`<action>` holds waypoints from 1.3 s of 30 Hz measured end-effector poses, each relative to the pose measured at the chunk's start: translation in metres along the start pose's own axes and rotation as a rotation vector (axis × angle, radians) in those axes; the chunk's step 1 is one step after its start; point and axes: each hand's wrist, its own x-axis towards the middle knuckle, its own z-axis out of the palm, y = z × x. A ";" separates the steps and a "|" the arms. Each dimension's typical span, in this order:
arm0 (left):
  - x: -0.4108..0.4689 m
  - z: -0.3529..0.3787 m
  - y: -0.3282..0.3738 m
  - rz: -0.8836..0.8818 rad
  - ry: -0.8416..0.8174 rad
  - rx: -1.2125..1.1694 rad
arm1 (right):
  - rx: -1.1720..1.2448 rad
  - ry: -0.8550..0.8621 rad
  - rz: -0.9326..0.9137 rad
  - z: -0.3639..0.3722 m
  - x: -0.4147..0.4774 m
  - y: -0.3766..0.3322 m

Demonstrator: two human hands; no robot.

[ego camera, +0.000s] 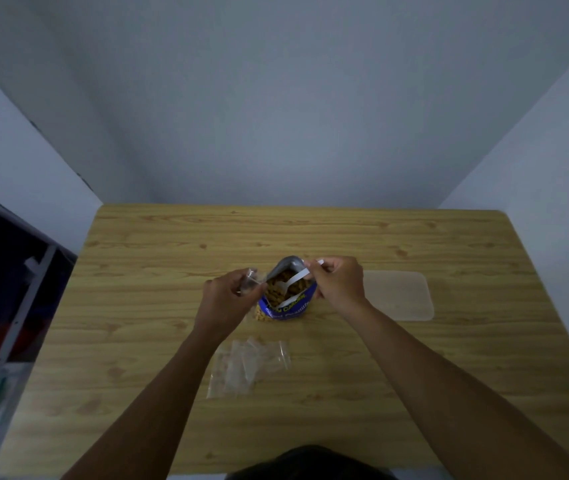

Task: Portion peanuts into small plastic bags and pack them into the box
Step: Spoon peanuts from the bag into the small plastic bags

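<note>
The job looks to be in its early stage. The peanut pouch (288, 301) stands open at the middle of the counter (449, 375). Its silver lining is spread wide and the brown peanuts (273, 293) fill it close to the mouth.

The right hand (338, 285), just right of the pouch, has its grip pinched on the handle of a white plastic spoon (297, 278). The spoon's bowl is dipped among the nuts. The left hand (227, 299), just left of the pouch, has its grip clamped on one small clear bag (250, 278), held up beside the pouch mouth. I cannot tell whether that bag has any nuts in it yet.

Nearer the person than the pouch lies a loose pile of empty bags (248, 362), flat and crinkled, so many portions seem left to fill. To the right of the pouch, apart from it, sits the box (400, 296), a shallow, cloudy, translucent rectangle. Nothing shows inside it, so packing does not appear to have begun.

A patch of peanuts shows at the pouch's near-left foot. Whether that is a filled bag or a clear window in the pouch, I cannot tell.

The pouch is blue with yellow lettering, soft-sided and slightly slumped, so I judge it could tip under a hard scoop.
</note>
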 end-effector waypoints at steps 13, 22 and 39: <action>-0.003 -0.001 0.007 0.014 -0.011 0.019 | 0.019 -0.032 -0.010 0.012 -0.018 -0.005; 0.000 -0.002 -0.001 -0.012 0.021 0.030 | 0.179 0.062 0.171 -0.007 -0.008 0.004; 0.018 0.009 0.028 0.130 -0.002 0.186 | 0.401 0.088 0.186 -0.061 0.007 -0.031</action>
